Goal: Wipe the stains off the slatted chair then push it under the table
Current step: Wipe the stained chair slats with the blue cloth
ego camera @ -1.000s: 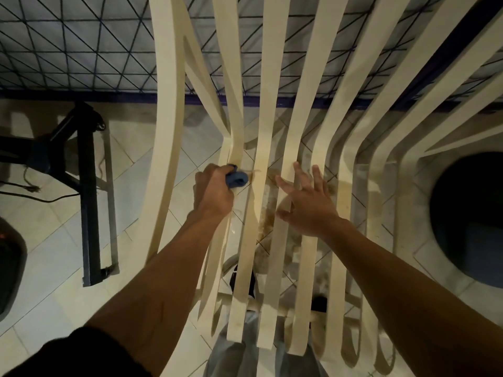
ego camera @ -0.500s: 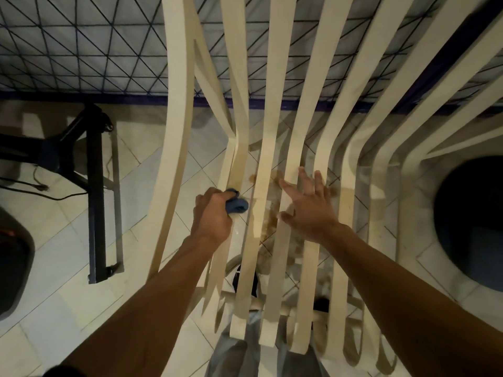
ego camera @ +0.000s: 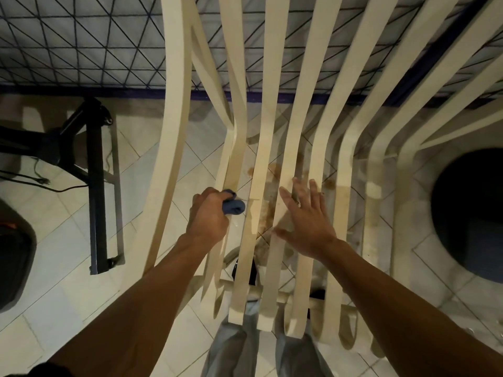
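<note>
Over tiled floor (ego camera: 68, 213), left hand (ego camera: 208, 216) presses cloth (ego camera: 233, 205) on slatted chair (ego camera: 272, 131).

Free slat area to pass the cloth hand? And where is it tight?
Free: the chair slats right of the right hand, toward the dark round shape; also the wide outer slat left of the left hand. Crowded: the stains on the middle slats, between the blue cloth and the right hand.

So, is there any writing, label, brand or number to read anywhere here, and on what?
None: no text shows on the cream slatted chair, the blue cloth gripped in the left hand, the black metal stand or the pale floor tiles.
</note>
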{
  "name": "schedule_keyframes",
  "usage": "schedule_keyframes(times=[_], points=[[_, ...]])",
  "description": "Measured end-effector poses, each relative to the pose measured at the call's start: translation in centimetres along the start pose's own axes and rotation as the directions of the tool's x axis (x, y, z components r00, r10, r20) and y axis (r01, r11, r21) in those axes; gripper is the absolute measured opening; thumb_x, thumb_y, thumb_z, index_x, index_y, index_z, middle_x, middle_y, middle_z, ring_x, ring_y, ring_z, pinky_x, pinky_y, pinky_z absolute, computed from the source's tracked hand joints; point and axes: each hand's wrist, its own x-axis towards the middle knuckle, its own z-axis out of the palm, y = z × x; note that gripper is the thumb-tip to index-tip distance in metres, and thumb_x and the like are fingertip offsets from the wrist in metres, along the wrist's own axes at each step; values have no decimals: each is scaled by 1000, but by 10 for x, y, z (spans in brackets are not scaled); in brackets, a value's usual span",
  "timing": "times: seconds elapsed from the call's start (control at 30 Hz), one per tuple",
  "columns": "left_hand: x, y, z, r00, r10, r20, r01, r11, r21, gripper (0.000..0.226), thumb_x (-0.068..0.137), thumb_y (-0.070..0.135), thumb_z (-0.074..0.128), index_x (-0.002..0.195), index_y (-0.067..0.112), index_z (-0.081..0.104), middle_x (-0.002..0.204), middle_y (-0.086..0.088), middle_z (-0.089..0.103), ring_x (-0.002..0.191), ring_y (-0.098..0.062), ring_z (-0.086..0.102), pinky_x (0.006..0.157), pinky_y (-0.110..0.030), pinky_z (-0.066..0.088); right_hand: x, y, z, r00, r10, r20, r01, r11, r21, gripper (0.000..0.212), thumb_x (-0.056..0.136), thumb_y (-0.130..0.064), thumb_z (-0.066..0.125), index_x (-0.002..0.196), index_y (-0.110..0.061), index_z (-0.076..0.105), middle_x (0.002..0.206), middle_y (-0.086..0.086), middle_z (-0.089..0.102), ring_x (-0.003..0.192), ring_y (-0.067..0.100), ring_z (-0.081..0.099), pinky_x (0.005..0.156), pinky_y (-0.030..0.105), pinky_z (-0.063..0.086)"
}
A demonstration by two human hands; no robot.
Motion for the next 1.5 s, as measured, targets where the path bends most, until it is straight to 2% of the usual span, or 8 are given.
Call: schedule_keyframes(times=[0.17, 0.3, 0.53, 0.8, 0.97, 1.23, 1.33, 1.5], points=[[25, 3, -2, 998, 28, -64, -25, 998, 51, 34, 65, 27, 70, 95, 11, 71, 123, -15, 56, 104, -28, 64, 89, -39, 54, 2, 1, 2, 1000, -3, -6, 3, 1000, 7, 93, 89, -53, 61, 156, -30, 0, 162, 3, -21, 143, 34, -30, 113, 47, -17], [15, 17, -5, 997, 46, -56, -41, 995, 88, 45, 81, -4, 55, 119, 16, 67, 122, -11, 57, 113, -34, 52, 94, -41, 47, 2, 0, 3, 1000, 2, -7, -2, 1000, -10, 95, 88, -51, 62, 156, -29, 0, 162, 4, -19, 144, 35, -28, 116, 50, -13], [-22, -5, 1, 998, 64, 10, -64, 998, 18, 42, 77, -6, 58, 92, 31, 73, 100, -2, 63, 96, -31, 60, 79, -42, 55, 2, 0, 4, 1000, 15, -3, -15, 1000, -15, 97, 88, -52, 62, 156, -28, -3, 162, 4, -21, 143, 34, -30, 113, 47, -17], [20, 22, -9, 993, 45, -113, -47, 999, -17, 28, 80, -6, 59, 90, 14, 75, 97, -8, 68, 96, -29, 62, 90, -45, 52, 2, 1, 5, 1000, 8, -13, -8, 1000, -6, 95, 88, -50, 63, 156, -29, -1, 162, 5, -19, 143, 35, -29, 114, 49, -16], [-11, 5, -3, 1000, 16, -1, -16, 999, 36, 32, 83, 0, 58, 105, 19, 72, 107, -7, 63, 100, -27, 61, 83, -30, 51, 2, 1, 7, 1000, 15, -1, -15, 1000, -22, 98, 88, -51, 63, 156, -29, -4, 161, 4, -22, 143, 34, -31, 113, 49, -17], [-3, 14, -9, 999, 21, -43, -19, 999, 43, 41, 81, -4, 55, 111, 19, 70, 114, -12, 61, 106, -34, 55, 88, -41, 49, 2, -1, 4, 1000, 8, -6, -8, 1000, -20, 96, 89, -50, 62, 156, -28, -4, 161, 5, -21, 143, 35, -30, 113, 49, -17], [26, 13, -5, 997, 57, -45, -58, 998, -27, 33, 82, -1, 58, 97, 24, 73, 108, -6, 66, 102, -32, 60, 84, -39, 53, 4, 1, 7, 1000, 7, -18, -7, 1000, -20, 97, 88, -50, 63, 156, -29, -3, 161, 5, -21, 143, 35, -29, 114, 49, -16], [-2, -12, 9, 991, 119, 53, -124, 986, 109, 38, 76, 4, 56, 91, 38, 65, 95, 4, 61, 89, -25, 61, 72, -40, 56, 2, 1, 8, 1000, 8, 0, -8, 1000, -30, 97, 89, -50, 62, 156, -29, -4, 161, 5, -22, 143, 35, -30, 116, 51, -13]])
